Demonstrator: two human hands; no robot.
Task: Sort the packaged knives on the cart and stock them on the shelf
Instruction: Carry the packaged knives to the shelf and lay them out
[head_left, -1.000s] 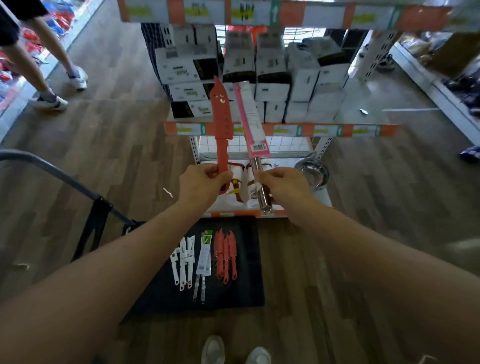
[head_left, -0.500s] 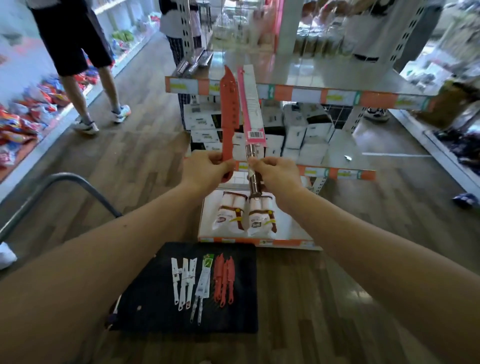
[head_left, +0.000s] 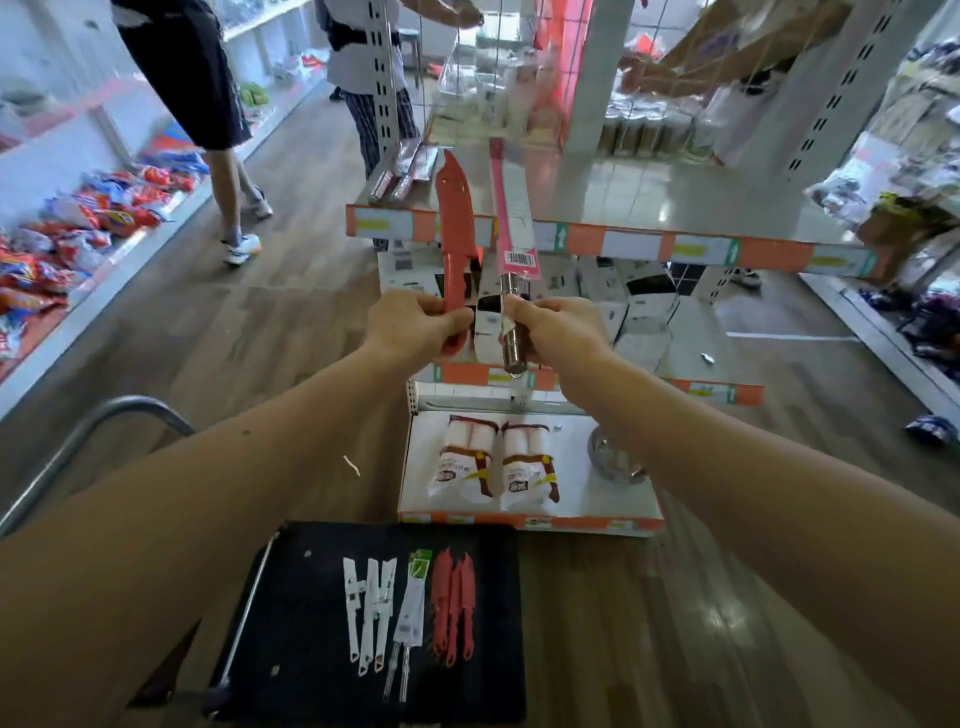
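Observation:
My left hand (head_left: 415, 325) grips the handle of a red sheathed knife (head_left: 454, 218), held upright. My right hand (head_left: 556, 332) grips the steel handle of a knife in a pink card package (head_left: 511, 213), also upright beside it. Both blades rise in front of the upper shelf (head_left: 649, 197), level with its orange price strip. Below, the black cart deck (head_left: 311, 623) carries white packaged knives (head_left: 369, 603), steel-handled knives in white-green cards (head_left: 410, 613) and red sheathed knives (head_left: 454, 603), laid in rows.
White boxes (head_left: 639, 306) fill the middle shelf. Two white rolled packs (head_left: 493, 462) and a steel bowl (head_left: 613, 457) lie on the bottom shelf. Foil rolls (head_left: 400, 176) sit at the upper shelf's left. Two people (head_left: 208, 104) stand in the left aisle. The cart handle (head_left: 104, 426) curves at left.
Both hands have lifted the two knives higher, from the middle shelf level up to the upper shelf's front edge, and my view has tilted upward.

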